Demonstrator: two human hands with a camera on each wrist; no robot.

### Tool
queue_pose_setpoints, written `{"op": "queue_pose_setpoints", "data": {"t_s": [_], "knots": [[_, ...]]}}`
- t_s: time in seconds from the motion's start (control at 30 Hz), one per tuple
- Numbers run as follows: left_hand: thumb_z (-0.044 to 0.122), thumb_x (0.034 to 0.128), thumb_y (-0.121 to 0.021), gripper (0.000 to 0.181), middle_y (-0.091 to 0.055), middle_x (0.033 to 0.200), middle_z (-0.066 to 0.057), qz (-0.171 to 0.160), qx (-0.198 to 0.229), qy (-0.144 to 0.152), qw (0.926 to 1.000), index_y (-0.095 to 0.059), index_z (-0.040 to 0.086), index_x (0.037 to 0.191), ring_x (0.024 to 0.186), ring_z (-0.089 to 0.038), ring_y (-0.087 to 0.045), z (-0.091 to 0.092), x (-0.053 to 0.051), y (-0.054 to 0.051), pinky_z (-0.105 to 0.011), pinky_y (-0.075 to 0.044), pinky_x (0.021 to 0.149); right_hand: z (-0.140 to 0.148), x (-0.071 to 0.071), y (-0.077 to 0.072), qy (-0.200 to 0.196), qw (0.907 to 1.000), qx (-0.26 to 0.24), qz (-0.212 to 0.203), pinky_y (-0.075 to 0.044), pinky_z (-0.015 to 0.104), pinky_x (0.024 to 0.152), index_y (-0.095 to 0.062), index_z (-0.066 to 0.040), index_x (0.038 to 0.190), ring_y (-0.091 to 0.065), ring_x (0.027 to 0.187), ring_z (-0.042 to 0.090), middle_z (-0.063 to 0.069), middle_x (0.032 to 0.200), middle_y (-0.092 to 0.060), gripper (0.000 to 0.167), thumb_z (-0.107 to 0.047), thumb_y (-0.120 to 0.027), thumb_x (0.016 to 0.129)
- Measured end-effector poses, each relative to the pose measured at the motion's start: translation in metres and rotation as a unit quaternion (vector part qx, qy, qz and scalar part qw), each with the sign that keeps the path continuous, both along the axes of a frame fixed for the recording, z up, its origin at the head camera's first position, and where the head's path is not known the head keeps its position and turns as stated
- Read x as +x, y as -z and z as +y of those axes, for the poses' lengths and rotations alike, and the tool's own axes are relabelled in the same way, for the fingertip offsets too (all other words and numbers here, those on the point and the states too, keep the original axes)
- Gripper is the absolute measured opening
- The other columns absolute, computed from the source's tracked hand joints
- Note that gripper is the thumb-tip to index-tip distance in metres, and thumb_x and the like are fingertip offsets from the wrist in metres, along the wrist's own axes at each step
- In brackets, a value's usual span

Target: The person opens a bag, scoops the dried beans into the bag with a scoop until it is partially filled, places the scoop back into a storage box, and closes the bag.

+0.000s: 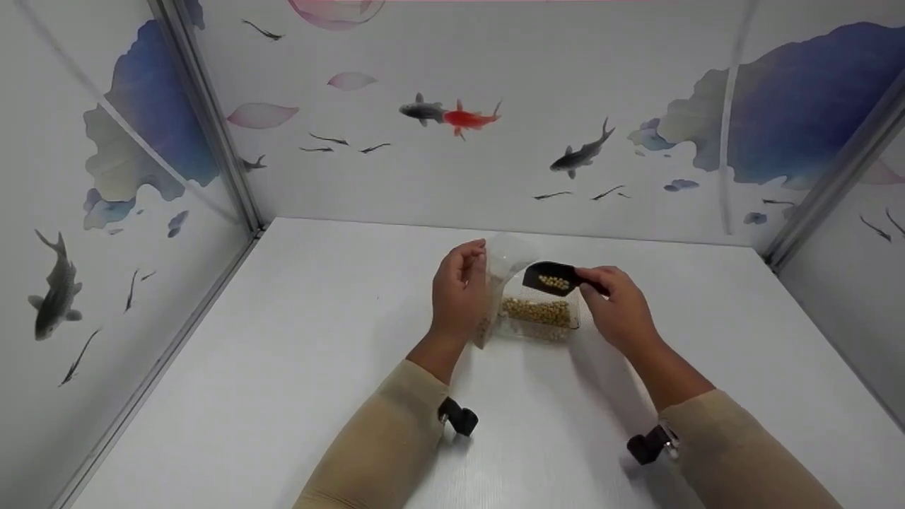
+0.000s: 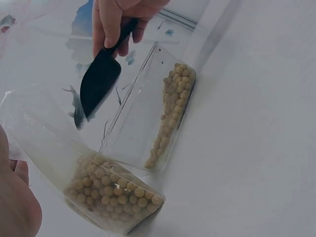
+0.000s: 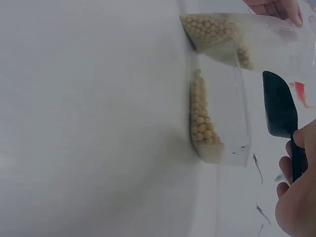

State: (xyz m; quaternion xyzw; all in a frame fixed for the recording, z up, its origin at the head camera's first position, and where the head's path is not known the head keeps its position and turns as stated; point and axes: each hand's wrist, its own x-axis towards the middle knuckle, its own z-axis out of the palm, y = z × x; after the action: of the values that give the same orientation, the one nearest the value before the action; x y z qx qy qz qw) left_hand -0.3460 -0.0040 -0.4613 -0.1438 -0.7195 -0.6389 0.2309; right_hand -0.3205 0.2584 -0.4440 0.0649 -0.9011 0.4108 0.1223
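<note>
My right hand (image 1: 622, 311) grips the handle of a small black scoop (image 3: 280, 106). Yellowish round beans (image 1: 553, 282), likely soybeans, lie in the scoop, which is held above a clear plastic box (image 2: 131, 131). More beans (image 2: 174, 103) form a sloping layer along the bottom of the box. Just left of the box, a transparent plastic bag (image 2: 42, 128) stands tilted, with beans (image 2: 111, 190) gathered at its bottom. My left hand (image 1: 459, 293) holds this bag near its upper part, fingers curled at its edge. The bag's lower end touches or nearly touches the box.
Everything stands on a white table (image 1: 297, 367). A white back wall (image 1: 452, 184) printed with fish and petals rises behind, with side panels left and right. Dark wrist camera mounts (image 1: 459, 417) stick out from both sleeves.
</note>
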Motion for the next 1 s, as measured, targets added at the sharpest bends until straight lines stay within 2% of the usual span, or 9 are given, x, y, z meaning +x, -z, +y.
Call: {"op": "queue_pose_setpoints", "data": {"t_s": [0.27,0.37,0.47,0.63,0.73,0.83,1.0], "knots": [[0.024,0.1143,-0.053,0.025,-0.064,0.147,0.0,-0.009,0.0,0.006,0.9999,-0.064,0.011,0.133,0.136,-0.015,-0.061,-0.001,0.001,0.001,-0.035,-0.054,0.115,0.005,-0.006,-0.051,0.019,0.998,0.026,0.054,-0.05,0.058,0.115,-0.067,-0.004,0.143,-0.059,0.135,0.037,0.018,0.141,-0.062,0.035,-0.015,-0.057,0.111],[0.024,0.1143,-0.053,0.025,-0.064,0.147,0.001,-0.01,-0.001,0.003,0.9999,-0.064,0.011,0.133,0.137,-0.016,-0.061,-0.001,0.001,0.0,-0.035,-0.053,0.116,0.003,-0.005,-0.067,0.009,0.9967,0.035,0.073,-0.052,0.056,0.113,-0.068,-0.006,0.143,-0.06,0.133,0.034,0.015,0.139,-0.063,0.035,-0.016,-0.059,0.111],[0.025,0.1141,-0.053,0.024,-0.065,0.146,0.003,-0.016,-0.002,-0.003,0.9999,-0.064,0.014,0.133,0.137,-0.014,-0.061,0.0,0.001,0.0,-0.033,-0.053,0.117,-0.001,-0.004,-0.078,-0.014,0.9915,0.072,0.108,-0.053,0.056,0.108,-0.07,-0.007,0.141,-0.061,0.129,0.034,0.014,0.136,-0.066,0.033,-0.014,-0.061,0.11],[0.025,0.1139,-0.054,0.021,-0.066,0.145,0.004,-0.017,-0.001,-0.008,0.9998,-0.065,0.018,0.13,0.137,-0.012,-0.061,0.0,0.001,-0.001,-0.033,-0.053,0.116,-0.007,-0.003,-0.086,-0.048,0.9675,0.159,0.191,-0.054,0.056,0.103,-0.073,-0.004,0.134,-0.062,0.123,0.038,0.017,0.128,-0.071,0.03,-0.006,-0.065,0.106],[0.025,0.1138,-0.054,0.021,-0.066,0.145,0.004,-0.017,-0.002,-0.011,0.9998,-0.065,0.018,0.13,0.136,-0.012,-0.062,0.0,0.001,-0.001,-0.033,-0.054,0.115,-0.009,-0.003,-0.087,-0.053,0.9573,0.185,0.216,-0.054,0.057,0.102,-0.074,-0.003,0.133,-0.063,0.121,0.039,0.017,0.126,-0.072,0.029,-0.005,-0.066,0.105],[0.026,0.1139,-0.054,0.022,-0.066,0.145,0.006,-0.02,-0.005,-0.012,0.9997,-0.065,0.019,0.131,0.137,-0.011,-0.061,0.001,0.001,-0.001,-0.033,-0.053,0.116,-0.01,-0.003,-0.088,-0.051,0.9541,0.192,0.224,-0.054,0.056,0.101,-0.075,-0.003,0.131,-0.064,0.12,0.038,0.017,0.124,-0.073,0.028,-0.005,-0.066,0.105],[0.027,0.1141,-0.054,0.023,-0.065,0.145,0.009,-0.026,-0.01,-0.014,0.9995,-0.063,0.02,0.133,0.138,-0.009,-0.06,0.002,0.001,0.0,-0.032,-0.052,0.117,-0.008,-0.001,-0.087,-0.045,0.9572,0.189,0.214,-0.055,0.056,0.102,-0.075,-0.004,0.132,-0.064,0.12,0.037,0.016,0.125,-0.073,0.029,-0.005,-0.066,0.105]]}}
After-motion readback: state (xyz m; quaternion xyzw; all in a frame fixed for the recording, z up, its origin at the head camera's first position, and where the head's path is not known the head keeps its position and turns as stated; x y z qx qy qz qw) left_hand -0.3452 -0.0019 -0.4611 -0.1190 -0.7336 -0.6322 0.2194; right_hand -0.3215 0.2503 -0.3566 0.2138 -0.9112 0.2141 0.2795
